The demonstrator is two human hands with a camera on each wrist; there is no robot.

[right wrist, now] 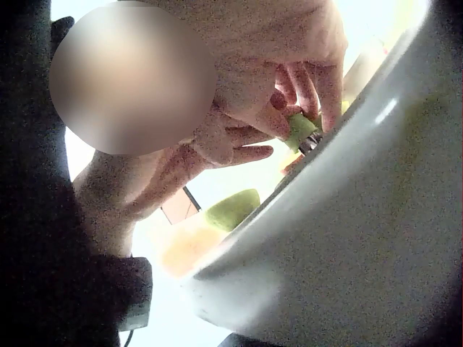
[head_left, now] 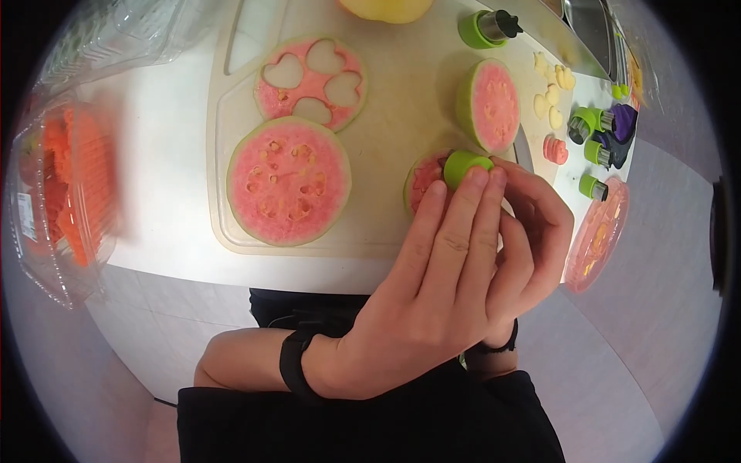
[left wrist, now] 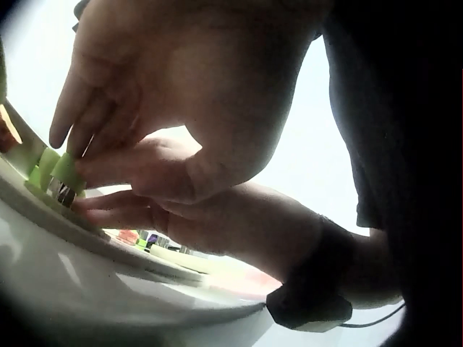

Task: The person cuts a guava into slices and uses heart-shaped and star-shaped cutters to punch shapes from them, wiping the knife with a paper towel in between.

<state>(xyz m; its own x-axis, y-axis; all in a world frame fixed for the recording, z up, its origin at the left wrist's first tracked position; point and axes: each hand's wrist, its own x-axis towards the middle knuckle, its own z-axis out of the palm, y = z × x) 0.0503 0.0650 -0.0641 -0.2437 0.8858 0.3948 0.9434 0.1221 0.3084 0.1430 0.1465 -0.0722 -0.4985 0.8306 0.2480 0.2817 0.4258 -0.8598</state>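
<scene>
Both hands meet at a green-topped metal cutter (head_left: 463, 166), which stands on a small pink melon-like slice (head_left: 419, 181) with a jagged mark in its flesh. Straight fingers of my left hand (head_left: 421, 320) press on the cutter's green top. My right hand (head_left: 544, 220), partly hidden behind the left, bends its fingers to the cutter and holds it from the right. The cutter's ridged metal side (right wrist: 311, 142) shows below the fingers in the right wrist view. A large round slice (head_left: 289, 181) lies to the left, beside a slice with heart-shaped holes (head_left: 293, 69).
All this lies on a pale cutting board (head_left: 386, 100). Beyond the hands are a cut half fruit (head_left: 494, 104) and another cutter (head_left: 488, 29). Small yellow cut-outs (head_left: 554, 96) and more cutters (head_left: 590, 123) lie right. A clear box of red fruit (head_left: 73, 185) stands left.
</scene>
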